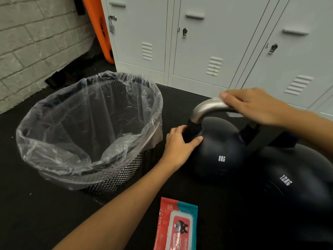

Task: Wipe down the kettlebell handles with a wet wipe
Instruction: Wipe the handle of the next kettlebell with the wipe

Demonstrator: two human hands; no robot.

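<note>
Indoors, both hands grip the kettlebell on black flooring by lockers.

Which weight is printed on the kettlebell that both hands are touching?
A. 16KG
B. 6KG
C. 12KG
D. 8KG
D: the left hand grips the base of the handle and the right hand lies over its top, and the black kettlebell below them reads 8KG in white, while the 12KG kettlebell stands untouched beside it.
</note>
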